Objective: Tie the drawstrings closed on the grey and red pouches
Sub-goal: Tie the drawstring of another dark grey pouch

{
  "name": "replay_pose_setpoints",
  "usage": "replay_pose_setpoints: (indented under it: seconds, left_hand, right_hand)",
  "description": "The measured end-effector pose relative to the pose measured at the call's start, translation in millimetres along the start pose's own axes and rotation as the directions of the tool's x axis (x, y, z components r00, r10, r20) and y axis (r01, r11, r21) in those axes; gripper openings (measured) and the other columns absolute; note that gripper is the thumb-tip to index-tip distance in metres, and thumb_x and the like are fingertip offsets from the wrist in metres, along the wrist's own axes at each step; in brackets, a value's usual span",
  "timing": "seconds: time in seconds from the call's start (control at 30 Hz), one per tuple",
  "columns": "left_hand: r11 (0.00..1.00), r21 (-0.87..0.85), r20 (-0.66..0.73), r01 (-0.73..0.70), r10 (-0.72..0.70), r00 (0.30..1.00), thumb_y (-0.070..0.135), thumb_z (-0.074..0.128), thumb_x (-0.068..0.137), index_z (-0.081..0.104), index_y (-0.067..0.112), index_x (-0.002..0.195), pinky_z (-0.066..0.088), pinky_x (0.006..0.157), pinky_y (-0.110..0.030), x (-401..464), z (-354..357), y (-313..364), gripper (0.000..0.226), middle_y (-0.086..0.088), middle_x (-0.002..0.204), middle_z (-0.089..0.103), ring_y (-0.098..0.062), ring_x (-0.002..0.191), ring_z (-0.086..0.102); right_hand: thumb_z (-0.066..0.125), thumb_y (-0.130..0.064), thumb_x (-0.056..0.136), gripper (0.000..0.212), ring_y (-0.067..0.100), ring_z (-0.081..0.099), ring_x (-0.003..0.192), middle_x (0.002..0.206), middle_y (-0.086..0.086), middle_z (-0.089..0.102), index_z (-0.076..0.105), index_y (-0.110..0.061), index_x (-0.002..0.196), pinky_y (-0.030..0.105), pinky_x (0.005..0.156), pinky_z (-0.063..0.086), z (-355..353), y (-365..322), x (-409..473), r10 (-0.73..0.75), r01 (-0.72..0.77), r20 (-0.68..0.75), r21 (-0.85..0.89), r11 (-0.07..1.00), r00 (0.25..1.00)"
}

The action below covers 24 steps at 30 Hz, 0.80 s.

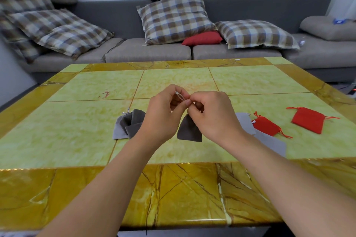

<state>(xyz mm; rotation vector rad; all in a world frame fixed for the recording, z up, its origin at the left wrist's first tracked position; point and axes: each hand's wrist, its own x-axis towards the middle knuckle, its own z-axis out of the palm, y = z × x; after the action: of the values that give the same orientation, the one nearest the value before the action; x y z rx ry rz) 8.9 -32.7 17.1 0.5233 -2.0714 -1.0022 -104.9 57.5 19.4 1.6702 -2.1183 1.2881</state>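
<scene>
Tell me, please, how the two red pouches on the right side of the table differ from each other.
The nearer red pouch looks smaller and lies at a slant beside a light grey pouch; the farther red pouch looks larger and lies apart from the others. The nearer red pouch's mouth looks bunched, while the farther red pouch lies flat and spread out. Both rest on the table with orange-red drawstrings, untouched by either hand.

Arms: two bare forearms, no sleeves in view from the bottom edge of the picture up to the wrists.
Left hand (pixel 163 113): bare, no glove, ring or watch to be seen.
Right hand (pixel 213 115): bare, no glove, ring or wristband to be seen.
Nails: short and plain on the fingers nearest the grip.
</scene>
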Motion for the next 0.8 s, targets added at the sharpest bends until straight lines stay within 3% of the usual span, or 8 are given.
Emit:
replay_pose_setpoints:
  seconds: [0.1,0.2,0.3,0.43,0.53,0.63,0.7,0.8]
  left_hand:
    - [1.000,-0.007,0.051,-0.002,0.002,0.999,0.009,0.060,0.096,0.059,0.020,0.096,0.056,0.077,-0.047,0.4,-2.1,-1.7,0.011,-0.005,0.084,0.069,-0.023,0.082,0.068]
    - [0.998,-0.035,0.127,0.043,-0.038,0.991,0.009,0.058,0.097,0.058,0.018,0.104,0.055,0.079,-0.042,0.5,-6.0,-2.6,0.011,-0.011,0.087,0.066,-0.024,0.083,0.065]
    - [0.996,-0.039,0.218,0.083,-0.073,0.973,0.011,0.057,0.098,0.056,0.015,0.111,0.053,0.081,-0.037,1.6,-11.2,-4.4,0.014,-0.011,0.088,0.066,-0.026,0.085,0.063]
    - [0.988,-0.096,0.263,0.119,-0.090,0.961,0.009,0.058,0.098,0.055,0.012,0.112,0.057,0.086,-0.040,3.5,-16.7,-6.2,0.015,-0.007,0.087,0.067,-0.029,0.090,0.066]
    - [0.971,-0.169,0.298,0.168,-0.112,0.948,0.004,0.062,0.094,0.054,0.007,0.116,0.057,0.087,-0.039,2.5,-19.9,-5.7,0.024,-0.016,0.092,0.067,-0.025,0.086,0.066]
    - [0.954,-0.225,0.299,0.197,-0.125,0.946,-0.001,0.066,0.090,0.053,0.006,0.119,0.057,0.082,-0.032,0.9,-20.9,-3.8,0.033,-0.013,0.091,0.064,-0.017,0.079,0.065]
    - [0.944,-0.256,0.285,0.206,-0.129,0.950,-0.002,0.067,0.089,0.053,0.005,0.119,0.057,0.078,-0.027,0.1,-19.9,-2.3,0.034,-0.011,0.089,0.064,-0.017,0.076,0.065]
    - [0.938,-0.282,0.240,0.202,-0.135,0.961,-0.001,0.068,0.088,0.054,0.005,0.117,0.059,0.077,-0.032,-1.0,-15.4,-2.3,0.032,-0.011,0.088,0.065,-0.019,0.074,0.065]
  right_hand:
    - [0.058,-0.016,0.089,0.021,0.017,0.050,0.052,0.054,-0.001,0.056,0.066,-0.012,0.070,0.032,0.051,0.039,3.0,-3.5,1.3,0.077,-0.078,0.050,0.028,0.997,0.996]
    - [0.065,-0.018,0.091,0.017,0.011,0.056,0.058,0.067,0.004,0.067,0.072,-0.014,0.077,0.029,0.058,0.043,-1.8,1.9,3.4,0.210,-0.252,0.209,0.201,0.947,0.955]
    - [0.074,-0.025,0.086,0.010,0.009,0.064,0.069,0.075,0.002,0.073,0.078,-0.017,0.081,0.026,0.067,0.050,-12.4,6.9,2.7,0.249,-0.354,0.309,0.354,0.866,0.918]
    - [0.079,-0.022,0.082,0.007,0.008,0.067,0.072,0.077,0.000,0.075,0.079,-0.014,0.081,0.026,0.072,0.053,-14.5,5.8,2.9,0.249,-0.360,0.299,0.414,0.836,0.921]
    - [0.077,-0.014,0.083,0.002,0.011,0.070,0.073,0.076,0.002,0.076,0.078,-0.013,0.081,0.031,0.073,0.055,-12.0,4.3,2.5,0.250,-0.344,0.273,0.388,0.855,0.929]
    - [0.072,-0.008,0.084,0.011,0.016,0.070,0.067,0.070,0.001,0.075,0.075,-0.016,0.077,0.030,0.066,0.052,-10.9,1.6,3.4,0.248,-0.321,0.234,0.361,0.875,0.940]
    - [0.071,-0.007,0.085,0.013,0.011,0.064,0.058,0.064,0.000,0.073,0.074,-0.017,0.076,0.024,0.059,0.046,-11.1,-1.1,3.2,0.253,-0.318,0.217,0.355,0.879,0.943]
    - [0.069,-0.005,0.084,0.015,0.007,0.059,0.053,0.059,-0.001,0.070,0.073,-0.018,0.076,0.019,0.054,0.044,-10.1,-4.0,0.9,0.239,-0.277,0.154,0.310,0.909,0.959]
